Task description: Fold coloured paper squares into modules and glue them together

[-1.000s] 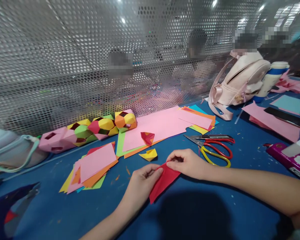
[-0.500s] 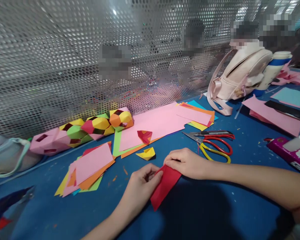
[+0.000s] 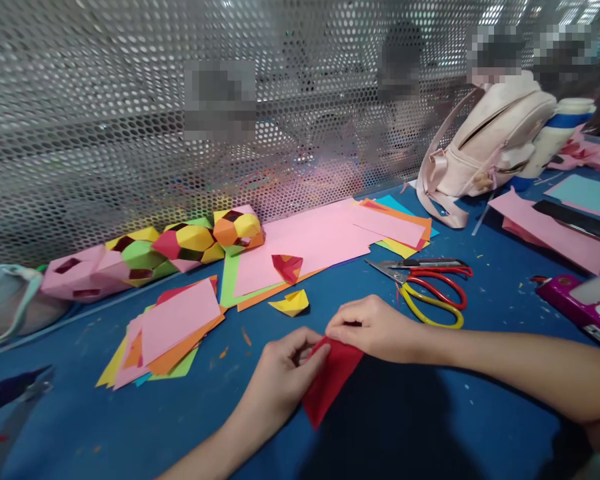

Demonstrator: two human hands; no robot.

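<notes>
– Perforated metal panel [image 3: 130, 153] rises behind a blue desk [image 3: 170, 427] spread with coloured paper, other people dimly visible through its holes. Where is the red paper [image 3: 333, 380]?
– At the near side of the desk, between the person's two hands, one corner pointing down toward the viewer.
– And the grip?
– Both closed. The left hand [image 3: 283, 370] pinches the left edge, thumb on top, fingers curled; the right hand [image 3: 383, 327] pinches the upper edge between thumb and fingers. Whether the paper touches the desk, one cannot tell.
– What lies around them?
– Just beyond the hands, a yellow folded piece [image 3: 293, 304]; past it, a red-and-orange folded piece [image 3: 287, 268] on larger sheets. Scissors [image 3: 403, 283] with red and yellow handles lie near the right hand. Left, a stack of paper [image 3: 180, 327], pink uppermost.
</notes>
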